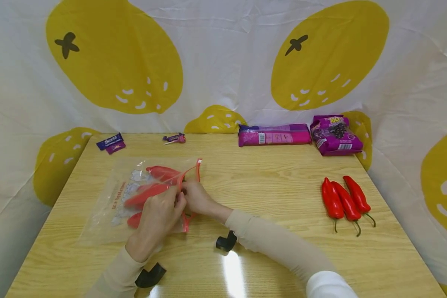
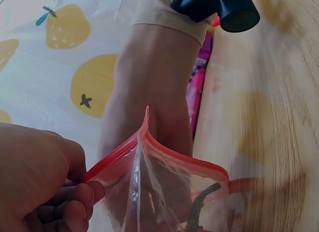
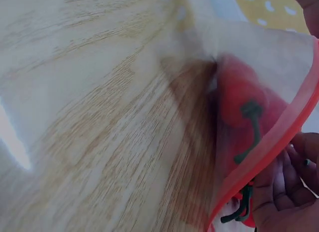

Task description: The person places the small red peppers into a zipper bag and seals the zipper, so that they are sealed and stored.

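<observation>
A clear zip bag [image 1: 97,207] with a red strip [image 1: 198,169] along its mouth lies on the left half of the table. Several red peppers [image 1: 149,194] are inside it, their green stems toward the mouth. My left hand [image 1: 160,217] pinches the red strip between thumb and fingers. At the bag's mouth is my right hand [image 1: 199,198], close to the left fingertips; in the left wrist view it shows partly through the plastic. In the right wrist view, the right hand [image 3: 286,197] is beside a pepper stem [image 3: 244,204], partly covered by the strip, so its grip is unclear.
Three red peppers [image 1: 344,200] lie at the right of the table. Along the back are a long purple packet [image 1: 275,135], a purple bag [image 1: 335,135], a small wrapped candy [image 1: 174,138] and two small candies [image 1: 111,142]. A patterned cloth [image 1: 223,62] hangs behind.
</observation>
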`<state>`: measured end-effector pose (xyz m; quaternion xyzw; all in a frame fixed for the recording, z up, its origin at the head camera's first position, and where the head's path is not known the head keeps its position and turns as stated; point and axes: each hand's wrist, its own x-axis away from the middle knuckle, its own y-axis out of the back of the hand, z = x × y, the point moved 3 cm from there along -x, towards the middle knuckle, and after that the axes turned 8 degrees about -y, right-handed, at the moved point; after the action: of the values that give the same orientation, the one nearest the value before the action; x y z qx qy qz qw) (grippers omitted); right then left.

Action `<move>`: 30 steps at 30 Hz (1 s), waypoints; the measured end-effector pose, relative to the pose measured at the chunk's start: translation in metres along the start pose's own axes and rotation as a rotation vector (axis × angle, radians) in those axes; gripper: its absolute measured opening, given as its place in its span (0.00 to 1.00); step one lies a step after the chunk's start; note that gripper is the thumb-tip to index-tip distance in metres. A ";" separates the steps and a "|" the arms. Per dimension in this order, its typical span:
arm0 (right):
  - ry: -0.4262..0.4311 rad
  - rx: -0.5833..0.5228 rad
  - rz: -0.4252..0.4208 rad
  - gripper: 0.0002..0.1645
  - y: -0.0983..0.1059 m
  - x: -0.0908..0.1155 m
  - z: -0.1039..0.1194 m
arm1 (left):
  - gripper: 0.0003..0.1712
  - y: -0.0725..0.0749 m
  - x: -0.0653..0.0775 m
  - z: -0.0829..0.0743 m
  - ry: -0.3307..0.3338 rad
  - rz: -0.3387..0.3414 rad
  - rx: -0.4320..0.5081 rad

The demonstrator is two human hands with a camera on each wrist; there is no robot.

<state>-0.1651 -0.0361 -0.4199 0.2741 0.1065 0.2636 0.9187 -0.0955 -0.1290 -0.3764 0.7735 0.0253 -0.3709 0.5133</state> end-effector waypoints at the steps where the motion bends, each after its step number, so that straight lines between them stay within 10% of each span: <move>1: -0.006 0.010 -0.001 0.06 0.001 0.000 -0.002 | 0.05 0.000 0.000 0.000 0.000 0.001 0.000; 12: -0.081 0.096 0.021 0.14 0.070 0.041 -0.025 | 0.08 -0.002 0.001 0.000 -0.011 -0.036 -0.015; 21: -0.081 0.605 -0.337 0.12 0.181 0.134 -0.078 | 0.07 -0.001 -0.001 0.000 -0.025 -0.059 -0.017; 30: -0.381 0.939 -0.615 0.20 0.261 0.221 -0.132 | 0.07 0.002 -0.001 0.000 -0.005 -0.045 -0.033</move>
<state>-0.1354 0.3281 -0.3941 0.6505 0.1194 -0.1438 0.7362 -0.0957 -0.1295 -0.3742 0.7633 0.0474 -0.3841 0.5173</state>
